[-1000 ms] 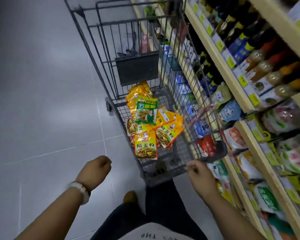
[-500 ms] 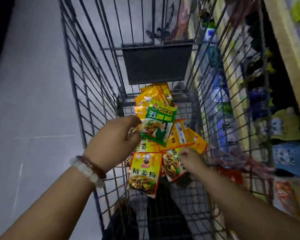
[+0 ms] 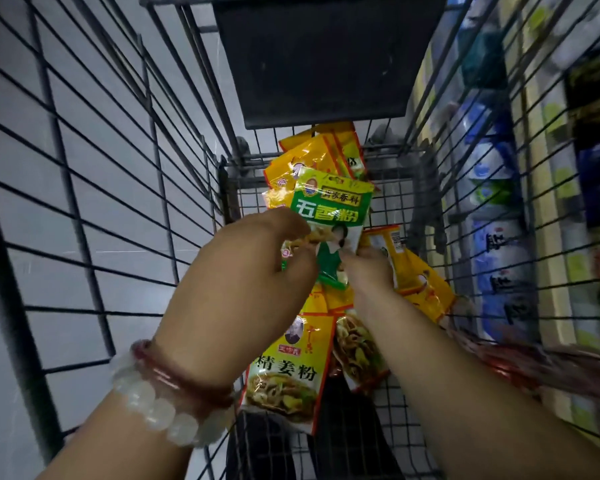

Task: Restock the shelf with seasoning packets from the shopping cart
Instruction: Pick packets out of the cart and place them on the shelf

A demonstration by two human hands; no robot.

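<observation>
Both my hands are deep inside the wire shopping cart [image 3: 94, 188]. A green seasoning packet [image 3: 333, 209] lies on top of a heap of several yellow seasoning packets [image 3: 309, 157]. My left hand [image 3: 243, 285], with bead bracelets on the wrist, pinches the green packet's lower left edge. My right hand [image 3: 368, 271] closes its fingers on the packet's lower right part, over another yellow packet [image 3: 416, 275]. A yellow packet with a food picture [image 3: 288, 372] lies flat nearest to me. The shelf [image 3: 548, 237] runs along the right, seen through the cart's wires.
A dark plastic child-seat flap [image 3: 326, 60] hangs at the cart's far end. Blue and green packaged goods [image 3: 492, 188] fill the shelf behind the right cart wall. Grey floor tiles [image 3: 66, 81] show through the left wall. A red mesh bag [image 3: 534, 368] lies at the right.
The view has dropped closer into the cart. Both hands went from the cart handle down to the packets and now grip the green packet on top of the heap.
</observation>
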